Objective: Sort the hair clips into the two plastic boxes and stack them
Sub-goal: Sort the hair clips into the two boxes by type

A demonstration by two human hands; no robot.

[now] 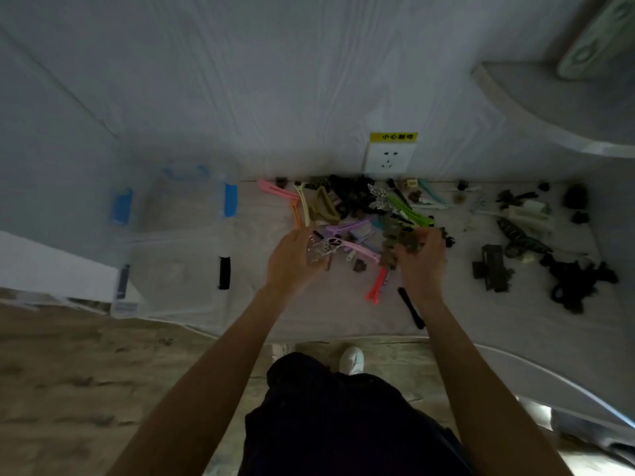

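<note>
A heap of hair clips [360, 207] in many colours lies on the white table [309, 314] by the wall. My left hand [292, 262] holds a clear butterfly-shaped clip [324, 250] at the heap's near left edge. My right hand [421, 259] grips a bunch of small brown clips [407, 240] at the heap's near right side. Two clear plastic boxes stand at the table's left: one with blue latches [178, 201] at the back, one with black latches [175, 273] in front of it.
More dark clips and hair ties [536, 245] are scattered over the table's right part. A red clip [376, 286] and a black clip [410, 307] lie near the front edge. A wall socket [390, 159] sits behind the heap. My legs and a white shoe are below.
</note>
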